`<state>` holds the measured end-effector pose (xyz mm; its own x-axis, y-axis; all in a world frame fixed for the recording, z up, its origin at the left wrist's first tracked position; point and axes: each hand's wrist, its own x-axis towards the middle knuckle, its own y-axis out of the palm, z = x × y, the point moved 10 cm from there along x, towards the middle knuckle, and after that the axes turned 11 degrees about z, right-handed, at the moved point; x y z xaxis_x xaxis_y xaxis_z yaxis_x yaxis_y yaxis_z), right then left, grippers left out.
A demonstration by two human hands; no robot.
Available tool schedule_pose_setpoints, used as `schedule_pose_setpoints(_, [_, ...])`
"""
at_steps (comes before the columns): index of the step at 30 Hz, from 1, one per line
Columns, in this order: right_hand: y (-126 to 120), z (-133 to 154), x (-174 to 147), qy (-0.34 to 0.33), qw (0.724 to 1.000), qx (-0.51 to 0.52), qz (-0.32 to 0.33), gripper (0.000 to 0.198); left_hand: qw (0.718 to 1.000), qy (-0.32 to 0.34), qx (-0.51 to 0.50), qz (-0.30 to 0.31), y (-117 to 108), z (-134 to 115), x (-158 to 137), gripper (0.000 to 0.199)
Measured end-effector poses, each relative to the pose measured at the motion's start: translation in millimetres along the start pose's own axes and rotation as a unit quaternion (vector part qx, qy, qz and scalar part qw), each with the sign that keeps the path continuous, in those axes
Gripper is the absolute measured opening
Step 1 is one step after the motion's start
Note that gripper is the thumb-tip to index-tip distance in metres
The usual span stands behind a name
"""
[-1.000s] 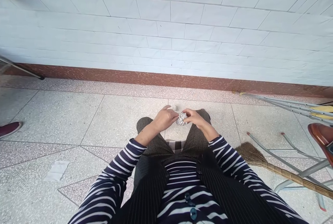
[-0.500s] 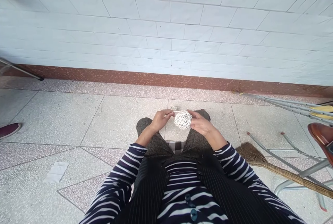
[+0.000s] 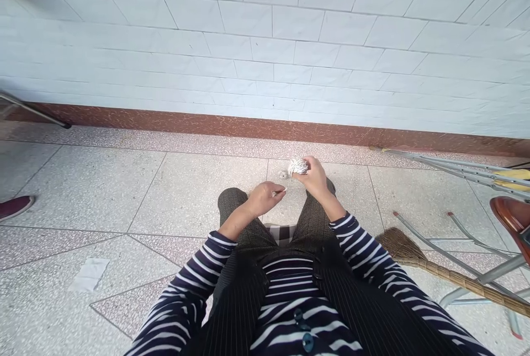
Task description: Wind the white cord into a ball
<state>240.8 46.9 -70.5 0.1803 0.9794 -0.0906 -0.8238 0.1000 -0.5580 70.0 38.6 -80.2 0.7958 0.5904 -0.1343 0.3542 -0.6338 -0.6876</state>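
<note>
My right hand [image 3: 313, 178] is wrapped round a ball of white cord [image 3: 298, 166], held above the floor beyond my knees. Lower and to the left, my left hand [image 3: 267, 197] is closed in a pinch, with a bit of white cord end [image 3: 285, 189] showing at the fingertips. The two hands are apart. Just left of the ball, a small speckled pale lump [image 3: 282, 174] shows past the hands; its kind is too small to make out.
A straw broom [image 3: 401, 245] lies at the right beside a metal-legged chair [image 3: 507, 218]. Crutches [image 3: 451, 160] lean by the wall base. At left are a white paper [image 3: 90, 274] on the floor and another person's shoe [image 3: 15, 207]. The tiled wall [image 3: 265, 41] stands ahead.
My right hand has lifted the cord ball forward and turned it. My left hand has moved slightly right and down, away from the ball.
</note>
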Motion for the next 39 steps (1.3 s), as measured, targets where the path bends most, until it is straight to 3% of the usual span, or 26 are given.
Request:
schedule_pose_setpoints(2, [18,-12,-1,0.024,0.997,-0.063,0.027,0.055,0.997,-0.002,0.072,0.020,2,0,7,0.025])
schedule_pose_setpoints(5, [55,-39,-12,0.101,0.981,0.016,0.163,0.060,0.985,0.018,0.169,0.044,2,-2,13,0.027])
schedule_pose_setpoints(7, [78,-47,-28,0.142,0.946,0.104,0.271,0.056,0.979,0.041,0.196,0.042,-2,-5,12,0.026])
schedule_pose_setpoints(9, [95,-44,-48,0.157,0.893,0.195,0.373,0.046,0.980,0.070,0.181,0.037,-5,-10,10,0.024])
schedule_pose_setpoints(11, [103,-33,-64,0.157,0.838,0.296,0.431,0.041,0.986,0.094,0.136,0.031,-6,-15,7,0.024])
schedule_pose_setpoints(13, [103,-22,-74,0.151,0.800,0.381,0.439,0.044,0.992,0.099,0.078,0.021,-6,-14,5,0.024])
schedule_pose_setpoints(17, [98,-13,-83,0.147,0.787,0.430,0.417,0.047,0.998,0.054,-0.043,-0.001,-5,5,5,0.023])
schedule_pose_setpoints(21, [90,-9,-85,0.143,0.777,0.473,0.389,0.044,0.992,0.039,-0.122,0.018,2,19,4,0.026])
schedule_pose_setpoints(25, [72,-3,-79,0.123,0.786,0.498,0.346,0.038,0.991,0.039,-0.130,0.006,0,24,1,0.033])
schedule_pose_setpoints(30, [32,16,-57,0.068,0.815,0.510,0.267,0.038,0.993,-0.003,-0.114,-0.013,0,34,-5,0.039])
schedule_pose_setpoints(34, [-7,15,-25,0.021,0.889,0.441,0.121,0.049,0.994,-0.019,-0.110,0.013,8,24,-8,0.039])
schedule_pose_setpoints(37, [-19,11,-9,-0.004,0.970,0.242,0.019,0.056,0.994,0.004,-0.105,0.042,11,2,-6,0.035])
schedule_pose_setpoints(39, [-9,9,-6,-0.004,0.996,0.090,0.002,0.057,0.997,0.015,-0.060,0.044,6,-8,-4,0.030])
